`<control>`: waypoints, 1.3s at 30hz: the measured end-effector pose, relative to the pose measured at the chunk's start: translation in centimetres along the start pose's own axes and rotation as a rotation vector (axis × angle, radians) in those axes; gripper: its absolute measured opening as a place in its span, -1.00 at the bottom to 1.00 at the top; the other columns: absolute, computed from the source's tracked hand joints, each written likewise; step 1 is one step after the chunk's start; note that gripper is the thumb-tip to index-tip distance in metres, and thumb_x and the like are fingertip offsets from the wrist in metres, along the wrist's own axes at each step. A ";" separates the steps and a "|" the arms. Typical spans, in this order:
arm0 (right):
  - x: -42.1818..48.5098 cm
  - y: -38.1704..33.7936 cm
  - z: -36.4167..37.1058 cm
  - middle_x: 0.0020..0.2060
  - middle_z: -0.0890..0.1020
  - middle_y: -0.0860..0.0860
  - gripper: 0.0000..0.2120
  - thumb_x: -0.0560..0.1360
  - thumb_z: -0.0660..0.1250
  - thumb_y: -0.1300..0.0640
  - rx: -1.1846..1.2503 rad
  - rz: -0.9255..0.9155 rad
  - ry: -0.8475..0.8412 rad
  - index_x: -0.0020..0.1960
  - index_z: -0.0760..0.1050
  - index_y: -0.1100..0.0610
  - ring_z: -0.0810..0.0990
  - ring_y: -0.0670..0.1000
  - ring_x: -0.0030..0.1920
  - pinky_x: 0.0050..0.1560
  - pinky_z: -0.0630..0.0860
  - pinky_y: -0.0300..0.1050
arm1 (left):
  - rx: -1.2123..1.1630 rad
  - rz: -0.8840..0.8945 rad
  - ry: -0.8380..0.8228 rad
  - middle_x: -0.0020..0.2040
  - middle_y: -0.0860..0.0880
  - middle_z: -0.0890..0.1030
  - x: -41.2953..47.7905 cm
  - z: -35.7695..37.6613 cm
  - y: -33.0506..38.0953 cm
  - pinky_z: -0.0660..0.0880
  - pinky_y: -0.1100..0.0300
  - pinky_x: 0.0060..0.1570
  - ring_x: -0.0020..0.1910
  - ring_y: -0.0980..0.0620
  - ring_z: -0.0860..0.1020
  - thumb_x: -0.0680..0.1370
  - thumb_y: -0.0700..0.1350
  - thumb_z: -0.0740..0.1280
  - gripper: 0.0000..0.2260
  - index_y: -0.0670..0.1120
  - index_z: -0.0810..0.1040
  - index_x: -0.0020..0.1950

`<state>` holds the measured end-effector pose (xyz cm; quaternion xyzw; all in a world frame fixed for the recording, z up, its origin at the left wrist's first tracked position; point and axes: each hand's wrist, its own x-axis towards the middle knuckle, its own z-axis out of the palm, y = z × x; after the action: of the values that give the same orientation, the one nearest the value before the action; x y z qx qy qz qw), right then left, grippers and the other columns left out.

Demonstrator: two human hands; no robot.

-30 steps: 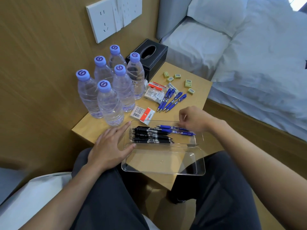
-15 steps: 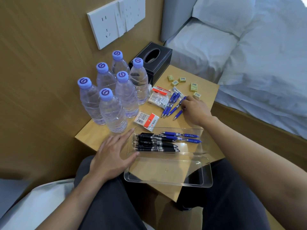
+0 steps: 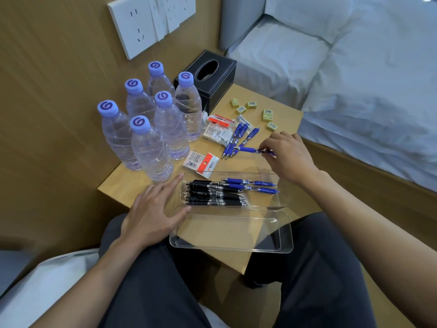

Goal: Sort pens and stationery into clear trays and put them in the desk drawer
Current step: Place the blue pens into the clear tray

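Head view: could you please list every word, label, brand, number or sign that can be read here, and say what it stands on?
Bottle caps: a white swirl like "6" or "G"; no words.
Near packet: white brand print on red, and a barcode; too blurred to read.
Far packet: the same, blurred.
Yellow boxes: barcode labels, digits too small.
Black pens: barrel print too small.

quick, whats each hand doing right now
left hand: open, straight fingers resting against the clear tray
right hand: closed, fingers pinching a blue pen
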<state>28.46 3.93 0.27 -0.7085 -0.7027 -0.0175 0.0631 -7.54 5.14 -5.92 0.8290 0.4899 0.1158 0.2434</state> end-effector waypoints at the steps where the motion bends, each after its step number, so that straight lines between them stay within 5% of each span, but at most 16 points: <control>1: -0.7 -0.5 -0.6 0.01 0.64 -0.04 -0.82 0.58 0.35 0.05 0.012 -0.011 0.013 0.16 0.61 0.02 0.53 0.05 0.07 0.11 0.37 -0.02 | 0.001 -0.002 -0.002 0.33 0.16 0.46 0.0 0.0 0.0 0.40 -0.01 0.28 0.28 0.10 0.42 0.47 0.41 0.19 -0.27 0.34 0.00 0.59; 8: -4.8 -3.6 -1.2 0.01 0.63 -0.10 -0.84 0.57 0.35 0.01 0.055 -0.113 -0.096 0.12 0.61 -0.01 0.54 0.02 0.07 0.21 0.37 0.02 | 0.000 -0.011 0.004 0.42 0.15 0.43 -0.2 0.1 0.2 0.37 0.00 0.31 0.35 0.09 0.38 0.49 0.38 0.23 -0.27 0.34 -0.01 0.59; 20: -5.1 -4.5 1.1 -0.06 0.60 -0.06 -0.87 0.58 0.24 0.04 -0.094 -0.101 -0.346 0.02 0.56 0.01 0.51 0.05 0.03 0.08 0.38 -0.04 | -0.021 -0.005 0.021 0.40 0.17 0.45 -0.4 -0.1 0.4 0.37 0.05 0.29 0.33 0.11 0.40 0.52 0.28 0.32 -0.28 0.30 0.05 0.60; 25: -2.3 -4.4 0.2 -0.10 0.65 -0.05 -0.85 0.59 0.25 0.04 -0.012 -0.035 -0.332 0.03 0.59 0.04 0.59 0.02 -0.07 0.12 0.47 -0.06 | -0.023 -0.012 0.008 0.37 0.17 0.45 -0.4 -0.1 0.4 0.37 0.01 0.31 0.34 0.10 0.40 0.50 0.34 0.27 -0.28 0.34 0.01 0.59; 31: 2.5 -3.8 0.2 -0.15 0.62 -0.01 -0.88 0.58 0.26 0.10 0.136 0.076 -0.245 -0.05 0.57 0.07 0.59 0.02 -0.15 -0.09 0.62 0.00 | -0.022 -0.013 0.007 0.39 0.19 0.43 -0.3 -0.2 0.4 0.35 0.02 0.35 0.34 0.11 0.39 0.49 0.38 0.22 -0.29 0.32 0.03 0.59; 39: 7.0 -2.0 2.6 0.18 0.54 0.03 -0.69 0.53 0.33 0.20 0.054 0.090 -0.223 0.26 0.54 0.06 0.52 0.07 0.14 0.14 0.50 -0.01 | -0.020 0.013 0.008 0.37 0.22 0.40 -0.5 -0.3 0.8 0.27 0.08 0.36 0.34 0.16 0.38 0.55 0.27 0.26 -0.31 0.35 -0.03 0.59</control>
<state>26.42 11.16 -1.40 -0.7349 -0.6730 0.0832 0.0044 -7.31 4.46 -5.20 0.8292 0.4843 0.1255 0.2492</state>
